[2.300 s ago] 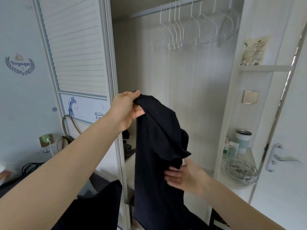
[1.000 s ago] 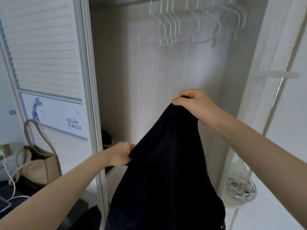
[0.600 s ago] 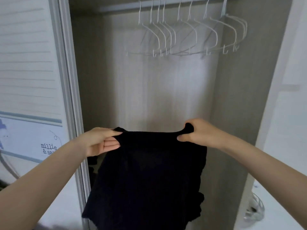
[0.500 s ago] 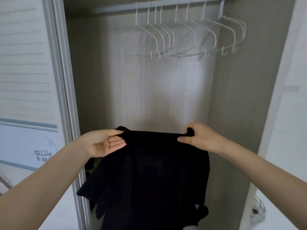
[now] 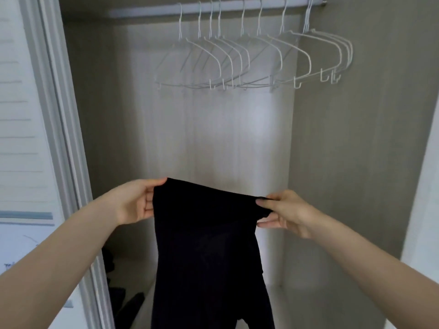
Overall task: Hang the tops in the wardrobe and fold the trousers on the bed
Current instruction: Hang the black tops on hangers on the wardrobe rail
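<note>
A black garment (image 5: pixel 209 252) hangs in front of the open wardrobe, held up by its top edge. My left hand (image 5: pixel 135 203) pinches the left corner of that edge. My right hand (image 5: pixel 282 212) pinches the right corner between thumb and fingers. The cloth drops straight down past the bottom of the view, so its lower part is hidden. Several white wire hangers (image 5: pixel 249 58) hang bare on the rail (image 5: pixel 147 11) above the garment.
The wardrobe's sliding door frame (image 5: pixel 59 129) stands at the left, its grey side wall (image 5: pixel 356 143) at the right. Dark items (image 5: pixel 123 295) lie on the wardrobe floor at the lower left, behind the garment.
My view has moved closer to the wardrobe and tilted up. The garment's top edge has been drawn tighter between both hands, and the cloth now hangs narrower and straighter.
</note>
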A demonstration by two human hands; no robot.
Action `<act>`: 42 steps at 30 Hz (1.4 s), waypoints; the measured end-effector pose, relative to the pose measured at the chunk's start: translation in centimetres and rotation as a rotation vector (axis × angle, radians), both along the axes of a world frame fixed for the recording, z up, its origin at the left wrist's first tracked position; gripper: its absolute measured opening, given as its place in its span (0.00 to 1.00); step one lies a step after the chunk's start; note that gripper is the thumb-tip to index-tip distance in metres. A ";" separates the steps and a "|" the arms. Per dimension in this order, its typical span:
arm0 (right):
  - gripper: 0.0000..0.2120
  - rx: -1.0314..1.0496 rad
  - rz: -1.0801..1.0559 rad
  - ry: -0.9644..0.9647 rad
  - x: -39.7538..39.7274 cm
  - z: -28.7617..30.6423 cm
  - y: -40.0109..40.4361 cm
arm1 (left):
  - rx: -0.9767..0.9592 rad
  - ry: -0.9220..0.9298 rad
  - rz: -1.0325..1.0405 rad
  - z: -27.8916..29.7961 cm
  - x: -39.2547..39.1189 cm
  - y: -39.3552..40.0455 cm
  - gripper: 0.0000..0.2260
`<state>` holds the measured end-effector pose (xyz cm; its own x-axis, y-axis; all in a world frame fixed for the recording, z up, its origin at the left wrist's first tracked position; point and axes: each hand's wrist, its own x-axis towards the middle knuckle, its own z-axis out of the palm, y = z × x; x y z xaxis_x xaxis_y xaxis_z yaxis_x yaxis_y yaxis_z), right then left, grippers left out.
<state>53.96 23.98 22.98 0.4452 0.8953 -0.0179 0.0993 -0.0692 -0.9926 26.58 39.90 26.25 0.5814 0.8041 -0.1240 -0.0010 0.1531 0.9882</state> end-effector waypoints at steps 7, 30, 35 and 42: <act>0.11 -0.121 0.074 -0.375 -0.7 1.2 -0.6 | -0.128 -0.179 0.132 0.7 3.0 3.9 0.07; 0.11 0.487 -0.700 -1.030 1.7 27.9 0.9 | 0.856 -0.096 0.362 10.8 16.2 1.8 0.20; 0.15 0.342 -0.952 -1.172 5.9 32.9 1.9 | 0.948 -0.078 0.418 13.0 17.3 2.6 0.22; 0.19 -0.009 -0.858 -1.336 11.3 33.5 3.4 | 0.962 -0.070 0.399 13.2 18.5 3.7 0.22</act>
<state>65.22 27.43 56.46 0.4958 0.3828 0.7795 0.7925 -0.5666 -0.2259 45.10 43.57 39.48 0.2334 0.6805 0.6945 0.0596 -0.7229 0.6884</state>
